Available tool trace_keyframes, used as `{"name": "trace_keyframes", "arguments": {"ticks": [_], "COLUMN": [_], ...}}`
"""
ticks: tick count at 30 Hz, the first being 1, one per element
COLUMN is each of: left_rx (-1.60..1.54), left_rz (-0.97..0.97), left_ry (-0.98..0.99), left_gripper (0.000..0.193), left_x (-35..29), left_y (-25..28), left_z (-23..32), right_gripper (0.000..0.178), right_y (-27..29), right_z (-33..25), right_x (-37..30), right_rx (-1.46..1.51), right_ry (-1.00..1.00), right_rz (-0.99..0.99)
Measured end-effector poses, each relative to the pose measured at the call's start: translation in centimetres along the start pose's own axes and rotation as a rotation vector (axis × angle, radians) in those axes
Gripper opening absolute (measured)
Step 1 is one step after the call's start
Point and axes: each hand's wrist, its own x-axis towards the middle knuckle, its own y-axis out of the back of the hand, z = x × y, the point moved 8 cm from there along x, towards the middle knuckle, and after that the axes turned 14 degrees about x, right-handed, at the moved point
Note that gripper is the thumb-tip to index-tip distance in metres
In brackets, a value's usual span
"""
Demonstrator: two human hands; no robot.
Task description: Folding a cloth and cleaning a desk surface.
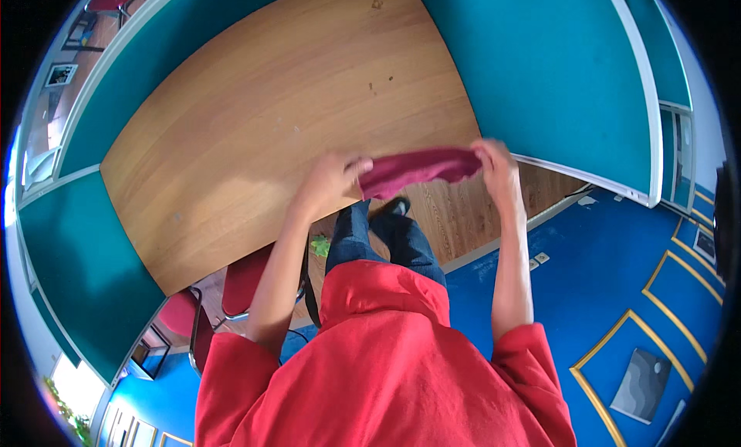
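Crimson cloth stretched between both closed hands, left and right

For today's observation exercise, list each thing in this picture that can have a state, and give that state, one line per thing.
Dark red cloth: bunched, stretched between both hands, held above the table edge.
Left hand: closed on the cloth's left end.
Right hand: closed on the cloth's right end.
Wooden table: bare top with a few small marks.
Red chair: pushed partly under the table.

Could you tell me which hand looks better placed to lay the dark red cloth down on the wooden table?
Probably the left hand: it grips the dark red cloth over the wooden table, while the right hand is past its edge.
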Motion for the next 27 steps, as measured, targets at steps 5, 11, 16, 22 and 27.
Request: {"name": "trace_keyframes", "arguments": {"ticks": [5,11,16,22,27], "left_rx": [0.092,0.318,0.626,0.703,0.767], "left_rz": [0.441,0.56,0.455,0.492,0.523], "left_ry": [-0.082,-0.144,-0.065,0.067,0.145], "left_gripper": [0.041,0.059,0.06,0.063,0.064], "left_x": [7.1,6.4,8.0,10.7,14.0], "left_y": [4.3,-4.5,-11.5,-12.2,-10.1], "left_z": [-0.5,0.9,1.0,-0.4,-0.9], "right_gripper": [0.035,0.057,0.062,0.065,0.068], "right_y": [-5.5,-12.7,-14.6,-15.2,-15.5], "right_z": [0.7,3.0,7.9,10.1,9.6], "right_x": [9.6,3.1,0.3,3.1,6.7], "right_rx": [-0.192,-0.279,-0.387,-0.478,-0.417], "right_ry": [0.19,0.204,0.118,0.183,0.208], "right_rz": [0.036,-0.011,-0.212,-0.275,-0.301]}}
